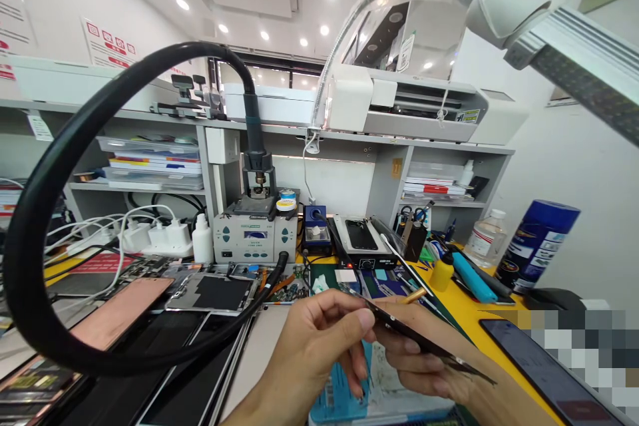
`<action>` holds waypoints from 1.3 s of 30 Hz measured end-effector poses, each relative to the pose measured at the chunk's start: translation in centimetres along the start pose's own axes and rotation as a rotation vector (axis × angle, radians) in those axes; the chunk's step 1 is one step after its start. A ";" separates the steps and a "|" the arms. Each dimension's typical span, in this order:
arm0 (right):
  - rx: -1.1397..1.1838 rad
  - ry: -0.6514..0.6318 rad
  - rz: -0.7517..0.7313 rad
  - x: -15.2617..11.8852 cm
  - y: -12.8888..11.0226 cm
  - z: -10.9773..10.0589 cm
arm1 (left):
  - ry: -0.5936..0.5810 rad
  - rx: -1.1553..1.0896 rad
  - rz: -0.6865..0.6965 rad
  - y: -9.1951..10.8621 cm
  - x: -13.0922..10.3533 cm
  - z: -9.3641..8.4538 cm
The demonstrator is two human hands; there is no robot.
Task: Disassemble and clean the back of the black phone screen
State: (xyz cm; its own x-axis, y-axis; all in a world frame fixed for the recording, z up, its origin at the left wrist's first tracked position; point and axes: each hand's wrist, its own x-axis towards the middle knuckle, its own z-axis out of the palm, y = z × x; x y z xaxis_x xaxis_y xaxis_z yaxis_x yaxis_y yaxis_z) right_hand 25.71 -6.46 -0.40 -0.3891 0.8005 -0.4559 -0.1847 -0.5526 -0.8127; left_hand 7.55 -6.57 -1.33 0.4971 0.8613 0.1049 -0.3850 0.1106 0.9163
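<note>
Near the bottom centre, both hands are at a thin dark flat piece (429, 345) that looks like a phone part, seen nearly edge-on and tilted down to the right. My left hand (322, 339) pinches its upper left end between thumb and fingers. My right hand (424, 353) supports it from behind and below, fingers curled around it, with a thin gold-coloured tool (415, 295) sticking out by that hand. Beneath the hands lies a blue and white packet (337, 396).
A thick black hose (30, 213) loops across the left from the hot-air station (254, 239). Phone screens (184, 366) cover the left side. At right stand a blue spray can (539, 246), a clear bottle (484, 238), a yellow bottle (442, 273) and a phone (544, 369).
</note>
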 end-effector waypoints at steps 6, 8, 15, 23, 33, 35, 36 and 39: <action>0.021 0.014 -0.015 0.4 0.5 -0.1 | 0.098 0.079 0.019 -0.3 0.1 0.2; 0.025 0.025 -0.019 0.5 0.6 -0.1 | 0.110 0.075 0.006 -0.3 0.0 0.2; 0.026 0.031 0.003 0.7 0.6 -0.1 | 0.087 0.063 0.000 -0.3 0.0 0.2; 0.031 0.032 -0.037 0.6 0.6 0.1 | 0.112 0.021 -0.014 -0.1 -0.1 0.3; 0.022 0.037 -0.035 0.8 0.7 -0.1 | 0.141 0.024 -0.003 0.2 -0.1 0.5; 0.017 0.044 -0.031 0.8 0.7 0.0 | 0.146 0.012 -0.002 0.2 -0.2 0.6; 0.015 0.048 -0.030 0.8 0.7 0.0 | 0.147 0.006 -0.002 0.2 -0.2 0.6; 0.015 0.058 -0.032 0.7 0.7 0.1 | 0.147 -0.003 -0.001 0.2 -0.3 0.6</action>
State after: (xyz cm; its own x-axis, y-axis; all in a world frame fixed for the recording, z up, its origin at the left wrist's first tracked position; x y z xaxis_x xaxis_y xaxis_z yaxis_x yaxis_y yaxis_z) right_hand 25.25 -6.24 -1.25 -0.3294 0.8299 -0.4502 -0.2105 -0.5294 -0.8219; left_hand 7.84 -7.09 -0.97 0.3783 0.9246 0.0456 -0.3871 0.1132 0.9151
